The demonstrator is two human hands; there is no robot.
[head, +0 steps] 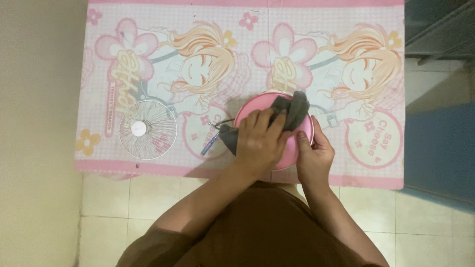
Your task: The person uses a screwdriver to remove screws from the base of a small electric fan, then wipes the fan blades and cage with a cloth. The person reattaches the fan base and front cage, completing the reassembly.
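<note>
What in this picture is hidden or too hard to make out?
Head view:
- Pink round part: its middle lies under the grey cloth and left hand.
- Right hand: its fingers curl behind the rim.
- Thin tool: too small to identify.
- White fan grille: its fine detail is blurred.

A pink cartoon-printed mat [148, 29] lies on a floor of pale square tiles [118, 207], with a plain cream wall [34, 99] along the left and a blue surface [440, 148] and grey ledges [435, 29] at right.
</note>
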